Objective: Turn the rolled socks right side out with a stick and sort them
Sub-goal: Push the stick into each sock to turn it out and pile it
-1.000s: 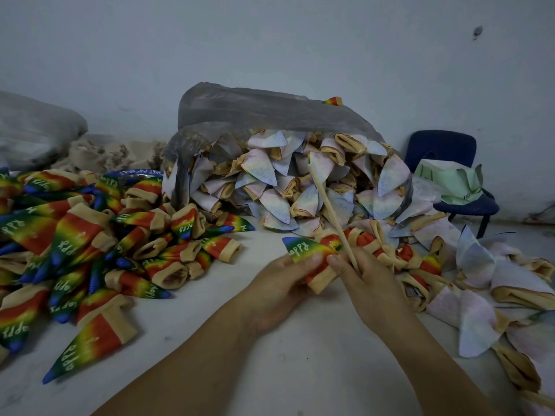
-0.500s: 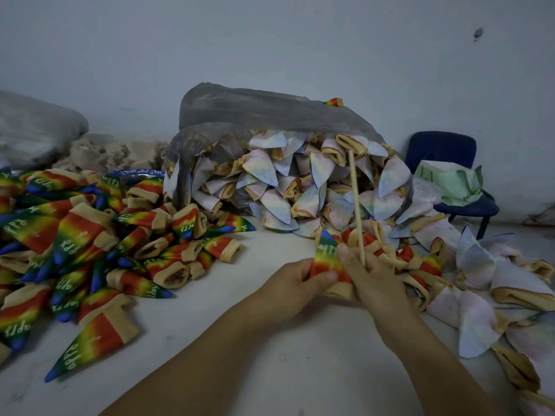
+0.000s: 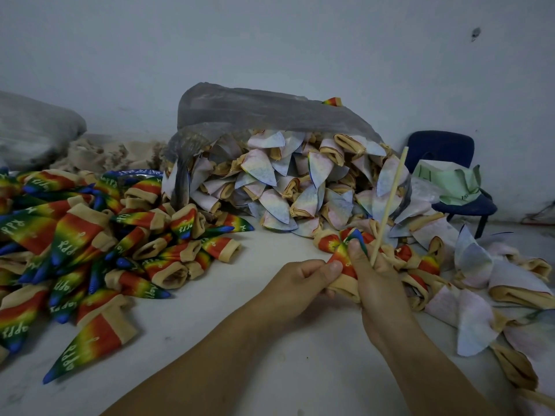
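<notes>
Leaning rightward, the stick [image 3: 390, 202] is clenched by the right hand [image 3: 378, 283] against a rainbow sock [image 3: 342, 254], also pinched by the left hand [image 3: 300, 280].

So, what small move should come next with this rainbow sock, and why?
Probably the left hand should drop the rainbow printed sock on the rainbow sock pile at left: its print faces out, and the thin wooden stick in the right hand seems outside it.
</notes>
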`<state>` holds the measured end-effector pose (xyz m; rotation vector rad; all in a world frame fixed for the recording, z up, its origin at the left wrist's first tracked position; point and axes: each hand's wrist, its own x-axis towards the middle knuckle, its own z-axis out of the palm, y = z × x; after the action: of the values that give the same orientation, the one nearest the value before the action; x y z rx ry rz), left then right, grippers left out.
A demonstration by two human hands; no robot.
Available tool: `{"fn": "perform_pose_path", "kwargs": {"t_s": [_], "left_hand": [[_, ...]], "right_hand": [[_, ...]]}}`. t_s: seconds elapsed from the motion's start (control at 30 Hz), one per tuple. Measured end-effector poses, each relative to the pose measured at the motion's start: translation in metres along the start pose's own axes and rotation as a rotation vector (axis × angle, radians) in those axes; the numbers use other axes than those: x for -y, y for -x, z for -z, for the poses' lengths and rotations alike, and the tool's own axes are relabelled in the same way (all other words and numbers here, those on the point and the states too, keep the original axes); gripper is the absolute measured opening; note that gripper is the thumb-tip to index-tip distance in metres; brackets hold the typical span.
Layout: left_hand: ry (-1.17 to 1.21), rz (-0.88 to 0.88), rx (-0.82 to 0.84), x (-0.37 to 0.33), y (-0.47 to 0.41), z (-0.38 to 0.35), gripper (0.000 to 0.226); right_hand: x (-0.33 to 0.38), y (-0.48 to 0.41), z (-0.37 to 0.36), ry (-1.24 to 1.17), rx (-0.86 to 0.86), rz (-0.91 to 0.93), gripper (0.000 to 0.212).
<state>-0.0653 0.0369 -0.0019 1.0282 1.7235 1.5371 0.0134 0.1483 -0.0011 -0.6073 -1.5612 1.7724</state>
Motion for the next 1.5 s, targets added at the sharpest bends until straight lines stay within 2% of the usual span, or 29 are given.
{"fn": "perform_pose_path", "kwargs": {"t_s": [0.07, 0.17, 0.3, 0.4, 0.5, 0.53, 0.6, 0.67, 0.73, 0.8, 0.83, 0.93, 1.0, 1.03, 1.1, 1.13, 1.2, 1.27, 1.4, 1.5], "left_hand": [[0.101, 0.001, 0.018, 0.001, 0.003, 0.001, 0.041], [0.101, 0.009, -0.018, 0.006, 0.002, 0.002, 0.037], [0.053, -0.017, -0.118, 0.013, -0.004, 0.007, 0.024], [0.082, -0.045, -0.197, 0.015, -0.008, 0.01, 0.016], [0.032, -0.047, -0.208, 0.016, -0.01, 0.013, 0.006], [-0.058, -0.061, -0.259, 0.015, -0.011, 0.018, 0.006], [-0.421, -0.098, -0.486, 0.016, -0.012, 0.037, 0.009], [-0.902, 0.001, -0.673, 0.022, -0.01, 0.06, 0.032], [-1.159, 0.261, -0.614, 0.028, -0.003, 0.073, 0.054], [-1.2, 0.374, -0.561, 0.033, -0.001, 0.077, 0.054], [-1.196, 0.376, -0.565, 0.032, 0.0, 0.079, 0.049], [-1.094, 0.323, -0.65, 0.02, 0.0, 0.084, 0.029], [-0.997, 0.204, -0.661, 0.017, 0.001, 0.081, 0.022], [-0.867, 0.108, -0.683, 0.014, 0.001, 0.076, 0.024], [-0.379, -0.064, -0.722, 0.004, 0.002, 0.064, 0.027], [-0.127, -0.094, -0.688, 0.001, 0.001, 0.057, 0.028], [0.249, -0.027, -0.55, 0.0, -0.001, 0.04, 0.026], [0.492, 0.048, -0.448, 0.006, -0.004, 0.029, 0.018], [0.676, 0.016, -0.343, 0.012, -0.006, 0.021, 0.034], [0.635, 0.001, -0.31, 0.012, -0.007, 0.017, 0.023]], "right_hand": [[0.0, 0.0, 0.001, 0.056, 0.014, 0.008, 0.02], [0.0, 0.0, 0.005, 0.088, 0.085, 0.016, 0.032], [-0.003, 0.002, 0.002, 0.193, 0.133, 0.09, 0.011], [-0.008, 0.006, -0.004, 0.325, 0.208, 0.102, 0.012], [-0.008, 0.004, -0.004, 0.332, 0.174, 0.069, 0.018], [-0.007, 0.003, -0.002, 0.361, 0.157, 0.043, 0.019], [-0.006, 0.001, 0.003, 0.474, 0.178, -0.028, 0.02], [-0.004, 0.002, 0.009, 0.616, 0.265, -0.067, 0.024], [-0.004, 0.001, 0.015, 0.862, 0.293, -0.014, 0.031], [-0.002, -0.001, 0.02, 1.082, 0.209, 0.08, 0.035], [-0.001, -0.002, 0.021, 1.098, 0.147, 0.119, 0.036], [0.002, -0.003, 0.022, 0.971, 0.037, 0.218, 0.04], [0.003, 0.0, 0.019, 0.891, 0.018, 0.271, 0.046], [0.003, 0.001, 0.017, 0.848, 0.009, 0.284, 0.05], [0.007, 0.004, 0.013, 0.732, 0.009, 0.283, 0.054], [0.009, 0.005, 0.012, 0.661, 0.025, 0.263, 0.053], [0.011, 0.006, 0.009, 0.509, 0.096, 0.223, 0.037], [0.012, 0.007, 0.007, 0.392, 0.189, 0.224, 0.017], [0.007, 0.01, 0.003, 0.324, 0.296, 0.208, 0.013], [0.007, 0.011, 0.001, 0.356, 0.268, 0.261, 0.01]]}}
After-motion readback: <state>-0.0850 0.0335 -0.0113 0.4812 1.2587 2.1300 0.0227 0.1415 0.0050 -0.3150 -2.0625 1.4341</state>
